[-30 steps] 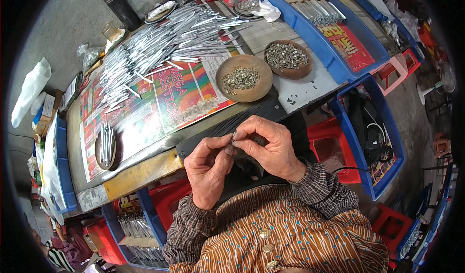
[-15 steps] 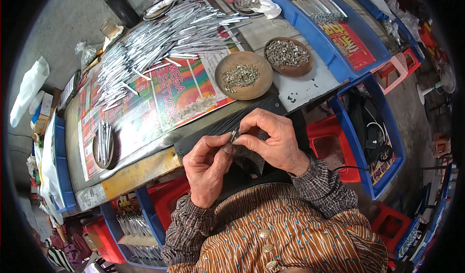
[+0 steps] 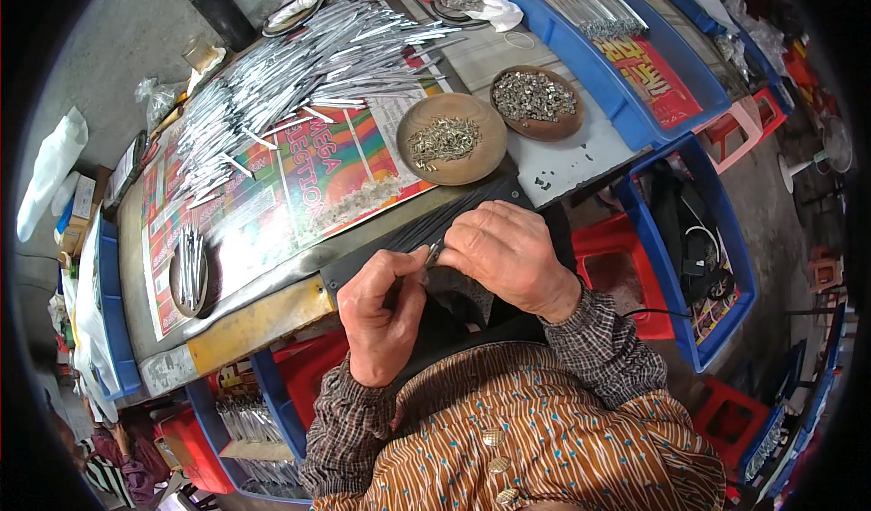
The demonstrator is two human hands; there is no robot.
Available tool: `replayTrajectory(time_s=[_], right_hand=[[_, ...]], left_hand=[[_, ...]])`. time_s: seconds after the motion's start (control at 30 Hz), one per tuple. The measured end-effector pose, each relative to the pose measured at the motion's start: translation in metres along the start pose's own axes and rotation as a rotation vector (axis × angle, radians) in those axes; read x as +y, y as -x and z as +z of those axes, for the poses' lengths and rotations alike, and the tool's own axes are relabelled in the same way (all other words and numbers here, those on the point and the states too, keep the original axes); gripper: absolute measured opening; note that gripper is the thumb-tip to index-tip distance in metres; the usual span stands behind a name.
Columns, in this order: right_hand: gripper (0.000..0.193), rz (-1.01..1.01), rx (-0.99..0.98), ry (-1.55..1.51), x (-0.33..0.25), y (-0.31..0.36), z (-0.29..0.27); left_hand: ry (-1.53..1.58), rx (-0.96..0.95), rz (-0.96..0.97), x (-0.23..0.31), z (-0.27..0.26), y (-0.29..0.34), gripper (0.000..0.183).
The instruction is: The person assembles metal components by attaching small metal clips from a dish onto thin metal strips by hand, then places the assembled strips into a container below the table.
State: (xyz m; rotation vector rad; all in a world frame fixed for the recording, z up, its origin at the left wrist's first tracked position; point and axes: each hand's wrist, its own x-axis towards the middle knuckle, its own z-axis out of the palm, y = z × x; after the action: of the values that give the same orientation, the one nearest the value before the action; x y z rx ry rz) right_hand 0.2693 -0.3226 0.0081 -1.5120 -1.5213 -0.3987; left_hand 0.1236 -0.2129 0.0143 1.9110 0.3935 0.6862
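My left hand (image 3: 381, 307) and my right hand (image 3: 504, 257) meet over the table's near edge, fingertips pinched together. Between them is a small, dark and silvery metal piece (image 3: 434, 253), mostly covered by the fingers; its exact kind cannot be made out. Just beyond my hands, a round wooden bowl (image 3: 481, 166) holds small brass-coloured pins (image 3: 445, 139). To its right, a second wooden bowl (image 3: 570, 128) is filled with small grey metal parts (image 3: 533, 97). A large heap of thin silvery metal rods (image 3: 290, 67) covers printed sheets at the far left.
Several more rods (image 3: 191, 266) lie in a small oval dish (image 3: 175, 289) at the table's left. Blue trays (image 3: 590, 67) stand back right; a blue bin (image 3: 748, 307) and red stool (image 3: 649, 321) are right below. Another person (image 3: 127, 466) is at lower left.
My right hand has turned, its fingers curling over the small metal piece and closing tighter against the left fingertips. The view has shifted slightly; the bowls and rods stay in place.
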Motion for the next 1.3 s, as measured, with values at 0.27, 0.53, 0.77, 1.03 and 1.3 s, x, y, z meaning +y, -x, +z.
replayTrajectory(time_s=[0.27,0.53,0.77,1.03,1.3], right_hand=[[0.020,-0.150,-0.049,0.194,0.002,0.002,0.002],[0.022,-0.196,-0.029,0.239,0.005,0.002,0.005],[0.021,-0.109,-0.062,0.098,0.004,-0.001,0.003],[0.025,0.038,-0.025,-0.108,-0.004,0.006,0.012],[0.025,0.082,0.031,-0.079,-0.008,0.009,0.019]], left_hand=[[-0.320,0.002,0.253,0.004,0.001,-0.005,0.029],[-0.222,-0.034,0.121,0.004,-0.001,-0.009,0.017],[-0.116,-0.009,0.078,-0.005,0.001,-0.004,0.019],[0.395,0.059,-0.187,-0.001,0.005,0.005,0.019],[0.517,0.069,-0.238,0.001,0.007,0.007,0.015]])
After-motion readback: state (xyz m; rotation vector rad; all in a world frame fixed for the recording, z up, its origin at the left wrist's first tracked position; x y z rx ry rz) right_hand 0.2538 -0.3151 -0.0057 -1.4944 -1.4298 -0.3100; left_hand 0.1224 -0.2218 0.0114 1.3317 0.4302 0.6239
